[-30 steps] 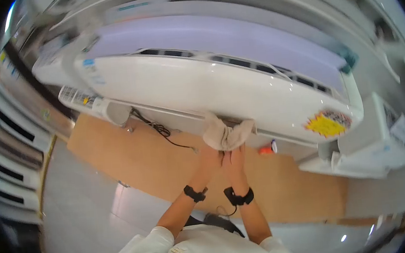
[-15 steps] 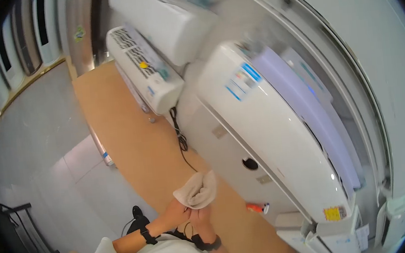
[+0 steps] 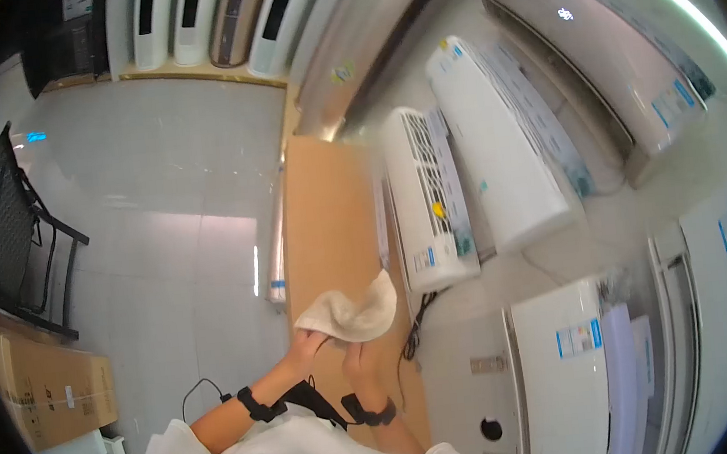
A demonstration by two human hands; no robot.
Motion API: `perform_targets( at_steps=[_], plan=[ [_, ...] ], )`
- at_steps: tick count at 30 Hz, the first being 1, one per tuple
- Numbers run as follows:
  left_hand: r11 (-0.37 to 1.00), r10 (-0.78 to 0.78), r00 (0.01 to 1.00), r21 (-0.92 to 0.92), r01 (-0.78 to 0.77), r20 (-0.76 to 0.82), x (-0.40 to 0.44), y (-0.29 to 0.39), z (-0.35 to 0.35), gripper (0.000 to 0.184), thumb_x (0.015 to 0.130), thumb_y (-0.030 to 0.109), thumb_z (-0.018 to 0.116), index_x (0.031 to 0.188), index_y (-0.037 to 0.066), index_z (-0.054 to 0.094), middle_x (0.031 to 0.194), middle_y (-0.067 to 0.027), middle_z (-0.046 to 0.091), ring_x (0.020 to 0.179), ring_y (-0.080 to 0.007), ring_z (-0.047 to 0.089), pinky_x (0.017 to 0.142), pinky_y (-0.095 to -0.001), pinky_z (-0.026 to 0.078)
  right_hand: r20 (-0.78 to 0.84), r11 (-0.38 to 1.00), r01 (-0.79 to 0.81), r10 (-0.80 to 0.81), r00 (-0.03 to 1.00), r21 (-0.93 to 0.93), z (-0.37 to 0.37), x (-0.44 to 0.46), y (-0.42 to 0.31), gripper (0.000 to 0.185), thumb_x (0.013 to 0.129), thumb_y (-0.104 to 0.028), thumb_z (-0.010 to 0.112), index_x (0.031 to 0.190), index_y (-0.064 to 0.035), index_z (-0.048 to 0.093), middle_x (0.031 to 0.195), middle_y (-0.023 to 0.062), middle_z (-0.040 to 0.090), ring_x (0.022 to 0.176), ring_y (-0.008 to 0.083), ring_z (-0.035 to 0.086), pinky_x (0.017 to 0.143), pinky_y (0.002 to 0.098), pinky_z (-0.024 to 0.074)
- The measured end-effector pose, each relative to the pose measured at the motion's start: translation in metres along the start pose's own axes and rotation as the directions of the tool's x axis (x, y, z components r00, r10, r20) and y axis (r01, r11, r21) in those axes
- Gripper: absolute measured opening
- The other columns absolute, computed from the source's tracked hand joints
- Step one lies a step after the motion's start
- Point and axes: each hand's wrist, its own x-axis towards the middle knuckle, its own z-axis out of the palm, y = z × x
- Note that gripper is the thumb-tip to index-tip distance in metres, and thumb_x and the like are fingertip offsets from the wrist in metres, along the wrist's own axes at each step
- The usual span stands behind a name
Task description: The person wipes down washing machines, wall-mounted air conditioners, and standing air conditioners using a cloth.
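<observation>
A folded beige cloth (image 3: pixel 350 316) is spread between my hands above the wooden bench top. My left hand (image 3: pixel 308 346) grips its lower left edge, fingers closed. Just to the right, my right hand (image 3: pixel 359 364) is closed at the cloth's lower edge, its fingertips partly hidden by the fabric. The cloth's right corner points up. Each wrist wears a black strap.
The wooden bench top (image 3: pixel 328 222) runs away from me. White wall air conditioners (image 3: pixel 496 144) line the right side, with a coiled black cable (image 3: pixel 417 327) near the closest one. A black folding chair (image 3: pixel 14 230) and cardboard boxes (image 3: pixel 46 384) stand left.
My view has swung left, showing more floor, the chair and boxes. The cloth has gone from a bundled fold to a wider spread, and my hands are farther apart.
</observation>
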Motion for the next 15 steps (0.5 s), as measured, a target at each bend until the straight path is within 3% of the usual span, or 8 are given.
perform_targets(
  at_steps=[1,4,7,9,10,12,15],
  plan=[
    [0.993,-0.019,1.0,-0.114,0.02,0.009,0.004,0.01,-0.011,0.048,0.107,0.026,0.053,0.15,0.007,0.046,0.146,-0.0071,0.054,0.134,-0.0225,0.054,0.112,-0.0421,0.044,0.006,1.0,0.007,-0.007,1.0,-0.001,0.012,0.007,-0.003,0.032,0.101,-0.008,0.049,0.126,0.0052,0.063,0.127,0.0269,0.064,0.12,0.0459,0.06,0.107,0.0496,0.0432],
    [0.991,0.027,0.999,-0.128,-0.023,0.027,0.018,0.034,-0.034,0.048,0.107,0.03,0.052,0.149,0.008,0.047,0.144,-0.0068,0.055,0.133,-0.0215,0.055,0.112,-0.0425,0.045,0.071,0.987,-0.105,0.096,0.993,0.125,0.042,0.011,0.009,0.034,0.101,-0.007,0.047,0.13,0.0066,0.06,0.13,0.0276,0.062,0.123,0.0457,0.058,0.11,0.0492,0.041],
    [0.998,-0.057,0.996,-0.029,0.055,-0.073,0.039,0.056,-0.046,0.049,0.108,0.032,0.051,0.149,0.006,0.046,0.143,-0.0074,0.055,0.132,-0.0217,0.055,0.111,-0.0428,0.045,0.091,0.976,-0.146,0.133,0.987,0.163,0.063,0.032,0.005,0.035,0.103,-0.007,0.044,0.132,0.007,0.059,0.138,0.0281,0.057,0.131,0.0442,0.053,0.115,0.0489,0.0361],
    [0.995,-0.098,0.986,0.021,0.101,-0.132,0.066,0.065,-0.055,0.044,0.106,0.029,0.054,0.142,0.003,0.053,0.133,-0.0076,0.062,0.123,-0.0182,0.06,0.105,-0.0359,0.049,0.105,0.965,-0.195,0.179,0.978,0.178,0.072,0.047,0.01,0.036,0.103,-0.008,0.044,0.132,0.0068,0.059,0.14,0.0284,0.056,0.134,0.0442,0.051,0.116,0.0497,0.0352],
    [0.989,-0.116,0.986,0.078,0.126,-0.12,0.082,0.069,-0.059,0.043,0.106,0.028,0.055,0.14,0.002,0.055,0.13,-0.0075,0.063,0.12,-0.0171,0.061,0.102,-0.0339,0.05,0.091,0.986,0.018,-0.033,0.995,0.163,0.081,0.06,0.028,0.037,0.102,-0.007,0.046,0.135,0.0065,0.057,0.142,0.0287,0.055,0.135,0.0455,0.051,0.115,0.0509,0.0368],
    [0.977,-0.097,0.991,0.179,0.113,-0.092,0.123,0.069,-0.06,0.038,0.103,0.024,0.059,0.132,-0.001,0.061,0.122,-0.0063,0.068,0.111,-0.0133,0.064,0.095,-0.0281,0.052,0.1,0.984,0.178,-0.175,0.98,-0.021,0.1,0.074,0.037,0.038,0.101,-0.005,0.049,0.136,0.006,0.056,0.143,0.0292,0.054,0.135,0.0468,0.05,0.115,0.0511,0.0367],
    [0.973,-0.166,0.985,0.168,0.158,0.036,0.182,0.101,-0.047,0.038,0.102,0.021,0.06,0.131,-0.004,0.06,0.126,-0.0084,0.067,0.113,-0.0148,0.064,0.098,-0.0305,0.052,0.094,0.994,0.112,-0.111,0.989,0.0,0.095,0.122,0.036,0.041,0.098,-0.003,0.054,0.138,0.005,0.056,0.144,0.0297,0.053,0.135,0.0492,0.049,0.116,0.0513,0.0358]
  ],
)
